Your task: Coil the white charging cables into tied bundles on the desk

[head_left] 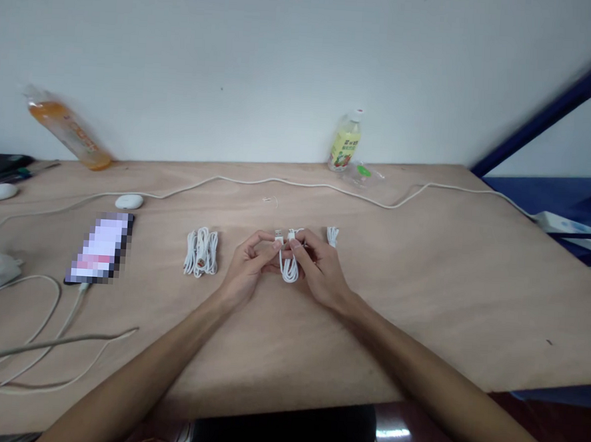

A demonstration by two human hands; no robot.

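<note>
My left hand [249, 263] and my right hand [319, 265] meet over the middle of the wooden table [421, 289]. Both pinch a coiled white cable [288, 268], with its plug ends sticking up between my fingertips. A second bundled white cable [201, 252] lies on the table to the left of my left hand. Part of a third white bundle [332, 235] shows just behind my right hand.
A phone [101, 248] with a cable plugged in lies at left, loose white cables [42, 339] trail near the front left edge. A white case [129, 201], two drink bottles [71, 130] [345, 143] by the wall, a long cord [278, 181], blue metal frame [547, 110] at right.
</note>
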